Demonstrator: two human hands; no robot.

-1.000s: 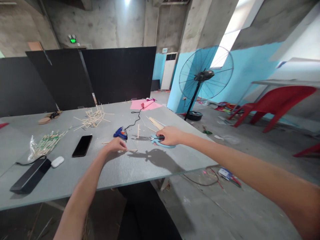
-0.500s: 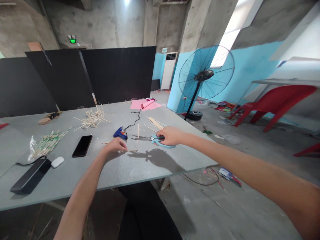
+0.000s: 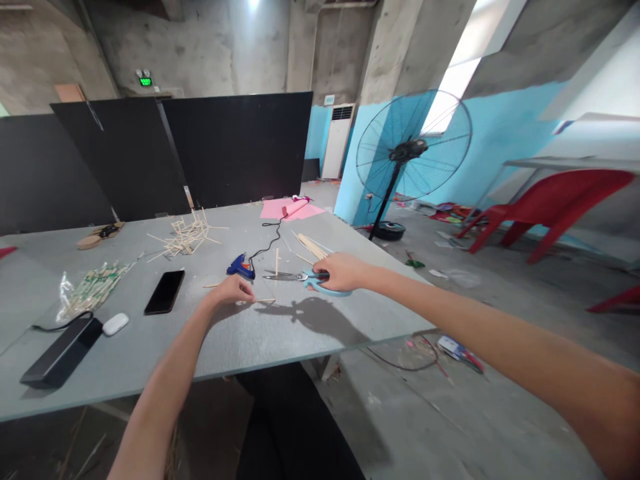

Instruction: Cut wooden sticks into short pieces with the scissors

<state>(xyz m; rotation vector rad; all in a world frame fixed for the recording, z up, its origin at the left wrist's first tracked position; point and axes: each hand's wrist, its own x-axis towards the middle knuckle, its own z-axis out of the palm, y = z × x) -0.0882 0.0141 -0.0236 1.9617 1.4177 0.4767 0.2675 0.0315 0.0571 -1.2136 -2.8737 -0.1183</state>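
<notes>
My right hand [image 3: 337,272] grips a pair of scissors [image 3: 304,277] with light blue handles, blades pointing left above the table. Pinched in my left hand [image 3: 233,291] is a thin wooden stick [image 3: 265,300], low over the tabletop, its free end toward the right. One upright-looking stick [image 3: 277,260] lies just behind the scissor blades. Beyond my left hand rests a blue glue gun [image 3: 241,267] with a black cord. A bundle of loose sticks [image 3: 311,245] lies behind my right hand.
On the grey table [image 3: 240,347] stand a tangled stick structure [image 3: 187,235], a phone [image 3: 165,292], a black box [image 3: 63,352], a white earbud case [image 3: 115,325] and bagged sticks [image 3: 97,288]. Pink paper [image 3: 290,209] lies at the back. A fan [image 3: 407,151] stands beyond the right edge.
</notes>
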